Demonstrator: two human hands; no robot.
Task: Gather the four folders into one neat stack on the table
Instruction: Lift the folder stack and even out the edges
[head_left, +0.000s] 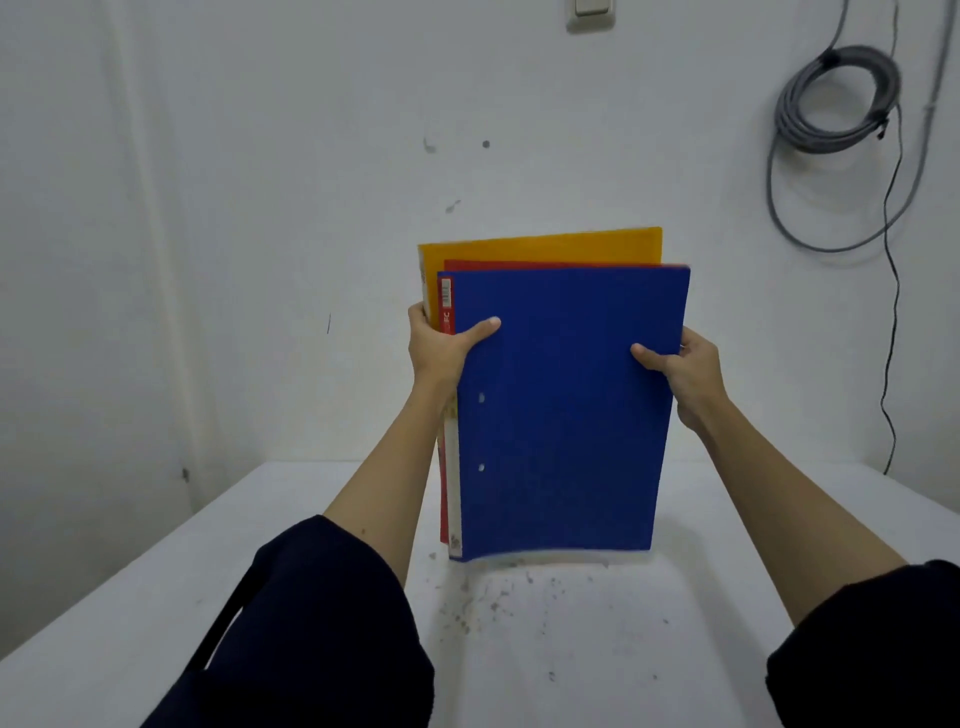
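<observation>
Both hands' grip (566, 343) holds folders (561, 415) upright on table (571, 649)

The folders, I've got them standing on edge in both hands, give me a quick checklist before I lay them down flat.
1. Left hand grips the spine side: ok.
2. Right hand grips the opposite side: ok.
3. Top edges level: not ok, yellow folder sits higher than red folder and blue folder.
4. All four folders held: cannot tell, three colours show.
5. Table free for landing: ok.
</observation>
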